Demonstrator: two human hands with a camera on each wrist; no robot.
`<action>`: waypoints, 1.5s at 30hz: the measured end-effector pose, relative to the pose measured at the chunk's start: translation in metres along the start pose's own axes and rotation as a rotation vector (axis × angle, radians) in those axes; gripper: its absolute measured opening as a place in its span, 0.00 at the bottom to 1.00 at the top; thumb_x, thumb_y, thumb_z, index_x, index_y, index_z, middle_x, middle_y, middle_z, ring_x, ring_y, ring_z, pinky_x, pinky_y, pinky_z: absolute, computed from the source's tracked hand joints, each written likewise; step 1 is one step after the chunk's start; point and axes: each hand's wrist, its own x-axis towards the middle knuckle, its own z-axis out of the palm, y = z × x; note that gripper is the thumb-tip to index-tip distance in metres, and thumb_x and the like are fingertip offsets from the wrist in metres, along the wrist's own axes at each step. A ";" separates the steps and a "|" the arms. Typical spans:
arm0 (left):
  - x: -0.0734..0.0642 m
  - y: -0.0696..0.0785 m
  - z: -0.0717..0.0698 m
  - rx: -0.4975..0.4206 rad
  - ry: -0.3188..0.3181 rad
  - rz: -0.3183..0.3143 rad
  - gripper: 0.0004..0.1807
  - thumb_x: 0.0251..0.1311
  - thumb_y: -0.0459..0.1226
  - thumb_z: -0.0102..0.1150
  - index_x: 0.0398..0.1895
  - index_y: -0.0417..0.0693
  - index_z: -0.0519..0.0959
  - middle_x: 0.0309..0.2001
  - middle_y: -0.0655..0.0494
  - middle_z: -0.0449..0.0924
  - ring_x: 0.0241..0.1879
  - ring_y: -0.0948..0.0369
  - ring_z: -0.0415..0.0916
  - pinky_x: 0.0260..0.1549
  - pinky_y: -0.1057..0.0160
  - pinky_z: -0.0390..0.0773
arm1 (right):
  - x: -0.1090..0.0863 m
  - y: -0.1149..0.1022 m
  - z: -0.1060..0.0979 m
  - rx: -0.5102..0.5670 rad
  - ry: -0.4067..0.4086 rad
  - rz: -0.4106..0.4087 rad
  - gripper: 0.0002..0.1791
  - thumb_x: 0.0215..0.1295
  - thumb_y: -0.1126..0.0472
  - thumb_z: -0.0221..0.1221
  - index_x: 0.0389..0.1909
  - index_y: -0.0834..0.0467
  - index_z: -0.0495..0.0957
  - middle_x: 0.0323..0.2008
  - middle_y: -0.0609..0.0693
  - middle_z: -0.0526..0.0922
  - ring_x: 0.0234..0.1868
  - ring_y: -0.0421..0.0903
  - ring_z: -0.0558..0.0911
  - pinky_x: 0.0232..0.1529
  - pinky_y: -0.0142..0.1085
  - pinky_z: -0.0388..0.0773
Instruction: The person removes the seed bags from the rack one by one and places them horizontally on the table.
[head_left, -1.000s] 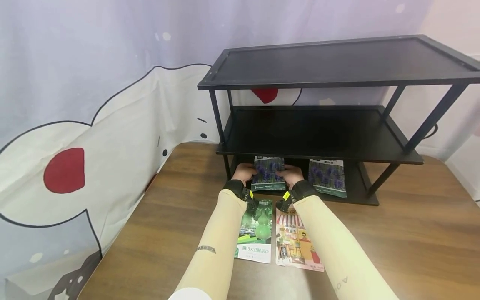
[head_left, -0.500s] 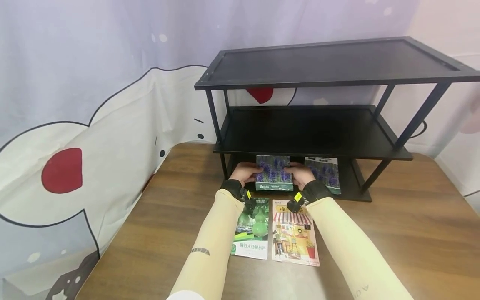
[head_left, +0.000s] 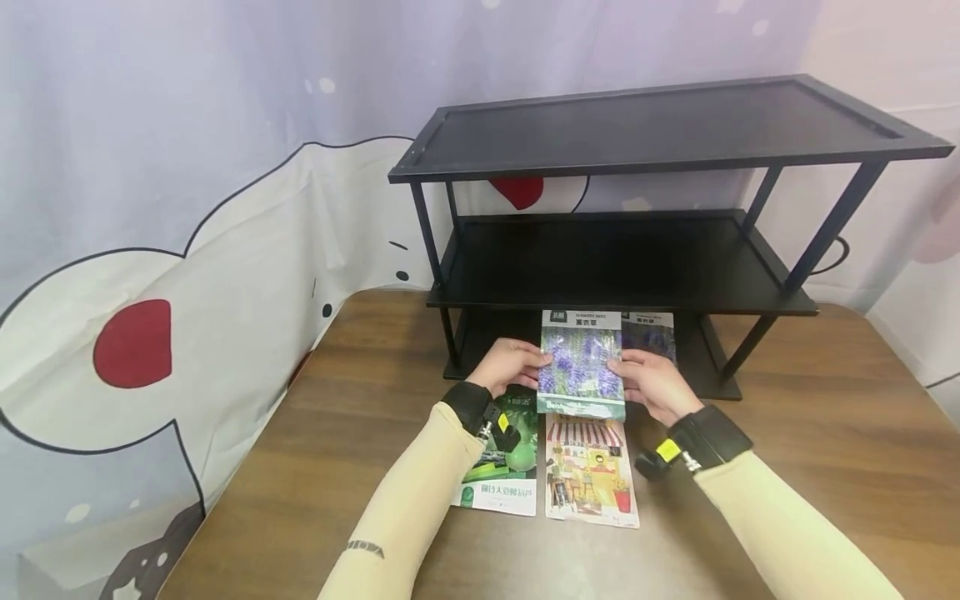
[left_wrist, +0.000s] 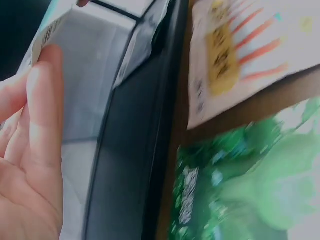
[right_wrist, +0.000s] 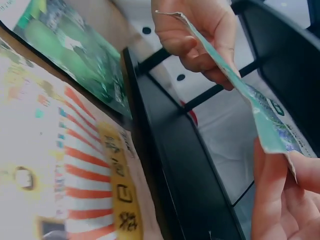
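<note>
A lavender seed packet [head_left: 579,367] with purple flowers and a green bottom band is held in front of the lower shelf. My left hand [head_left: 513,365] pinches its left edge, and my right hand [head_left: 654,382] pinches the right edge. In the right wrist view the packet [right_wrist: 245,100] appears nearly edge-on between both hands. Below it on the table lie a green gourd seed packet [head_left: 501,495] and a pink packet with a striped awning [head_left: 592,479]. The lavender packet overlaps the top of the pink one in the head view.
A black three-tier rack [head_left: 622,260] stands at the back of the wooden table [head_left: 322,467]. A second lavender packet [head_left: 651,330] lies on its bottom shelf, partly hidden behind the held packet and right hand. A printed curtain [head_left: 240,317] hangs behind and to the left.
Both hands have drawn the lavender packet out from the bottom shelf, toward me and to the right. Its white top label now shows. The other packets stay in place.
</note>
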 end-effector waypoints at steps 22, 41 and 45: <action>-0.037 -0.004 0.064 0.334 -0.196 0.006 0.10 0.55 0.38 0.64 0.21 0.41 0.82 0.17 0.50 0.80 0.15 0.59 0.78 0.12 0.66 0.72 | -0.070 0.031 -0.049 -0.169 0.103 0.025 0.19 0.63 0.56 0.58 0.40 0.72 0.73 0.25 0.48 0.80 0.24 0.42 0.80 0.27 0.35 0.78; -0.030 -0.017 0.127 1.066 -0.175 0.076 0.27 0.54 0.49 0.62 0.03 0.50 0.67 0.03 0.62 0.61 0.03 0.66 0.58 0.07 0.69 0.60 | -0.094 0.062 -0.084 -0.443 0.174 0.114 0.18 0.57 0.50 0.63 0.26 0.62 0.78 0.17 0.47 0.73 0.17 0.41 0.69 0.20 0.33 0.68; -0.030 -0.016 0.134 1.153 -0.173 0.086 0.28 0.54 0.50 0.62 0.03 0.52 0.63 0.04 0.63 0.59 0.04 0.66 0.58 0.09 0.68 0.63 | -0.093 0.065 -0.086 -0.501 0.161 0.110 0.18 0.57 0.49 0.63 0.25 0.62 0.76 0.15 0.47 0.71 0.16 0.42 0.68 0.19 0.33 0.67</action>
